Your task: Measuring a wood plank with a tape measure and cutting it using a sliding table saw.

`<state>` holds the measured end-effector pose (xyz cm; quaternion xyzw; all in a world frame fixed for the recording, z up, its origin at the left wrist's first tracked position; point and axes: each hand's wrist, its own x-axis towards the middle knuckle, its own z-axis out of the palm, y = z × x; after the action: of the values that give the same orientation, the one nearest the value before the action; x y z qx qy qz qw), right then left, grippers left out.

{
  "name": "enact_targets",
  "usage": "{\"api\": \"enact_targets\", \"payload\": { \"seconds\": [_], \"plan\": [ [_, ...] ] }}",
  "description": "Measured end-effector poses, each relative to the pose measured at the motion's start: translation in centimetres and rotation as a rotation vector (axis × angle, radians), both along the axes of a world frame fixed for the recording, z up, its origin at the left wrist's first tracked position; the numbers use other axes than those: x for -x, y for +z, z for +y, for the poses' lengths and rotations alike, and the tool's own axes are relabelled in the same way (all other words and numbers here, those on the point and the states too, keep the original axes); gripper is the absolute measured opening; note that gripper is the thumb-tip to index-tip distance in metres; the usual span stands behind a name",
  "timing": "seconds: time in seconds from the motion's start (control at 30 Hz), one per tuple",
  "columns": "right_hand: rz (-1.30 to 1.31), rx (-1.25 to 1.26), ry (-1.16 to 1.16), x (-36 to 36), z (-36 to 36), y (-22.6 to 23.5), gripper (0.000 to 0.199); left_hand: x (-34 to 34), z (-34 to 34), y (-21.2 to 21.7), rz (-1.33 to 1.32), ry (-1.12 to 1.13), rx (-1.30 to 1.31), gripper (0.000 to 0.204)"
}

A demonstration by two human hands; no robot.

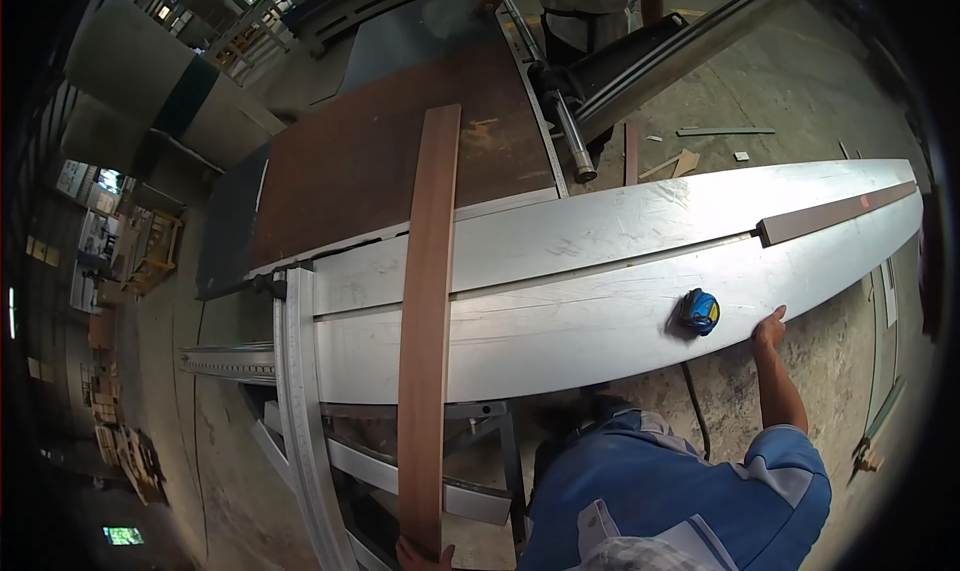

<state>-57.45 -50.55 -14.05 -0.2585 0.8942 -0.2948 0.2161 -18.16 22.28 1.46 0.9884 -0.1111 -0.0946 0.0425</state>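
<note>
Left hand (422,553) fingers pinch 1 wooden strip (428,321) — right hand (769,328) (fingers together) rests on table (600,321).

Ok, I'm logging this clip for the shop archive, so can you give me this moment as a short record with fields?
Setting: workshop, concrete floor
Left hand: grips the near end of a long brown wooden strip
Strip: lies across the metal saw table
Right hand: rests on the table's near edge
Nearest item: blue tape measure, beside the right hand
Also there: another person at the far end
</note>
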Motion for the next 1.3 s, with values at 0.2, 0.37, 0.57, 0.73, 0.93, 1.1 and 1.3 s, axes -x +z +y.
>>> {"api": "enact_targets", "payload": {
  "seconds": [0.2,0.37,0.57,0.73,0.93,1.1,1.3],
  "plan": [
    [0.077,0.001,0.011,0.3,0.2,0.2,0.085,1.9,2.7,0.7,-0.102,-0.099,-0.074,0.119],
    [0.058,-0.033,-0.004,0.3,0.2,0.1,0.085,2.2,6.1,0.9,-0.019,-0.105,-0.231,0.123],
    [0.069,-0.033,0.063,0.5,0.0,-0.3,0.086,2.0,6.3,0.4,0.151,0.167,-0.166,0.114],
    [0.091,-0.017,0.050,1.8,0.1,0.1,0.088,2.6,0.8,2.5,0.276,0.152,-0.066,0.101],
    [0.100,-0.058,0.007,-1.1,0.7,-0.3,0.087,6.8,11.1,-10.6,-0.009,-0.763,0.811,0.085],
    [0.077,-0.049,-0.010,-0.6,0.8,1.3,0.084,4.5,16.4,-17.2,-0.105,-0.742,0.730,0.085],
    [0.059,-0.026,-0.004,-2.8,1.5,2.3,0.082,1.4,6.4,-15.2,-0.212,-0.511,0.639,0.085]
  ]
}}
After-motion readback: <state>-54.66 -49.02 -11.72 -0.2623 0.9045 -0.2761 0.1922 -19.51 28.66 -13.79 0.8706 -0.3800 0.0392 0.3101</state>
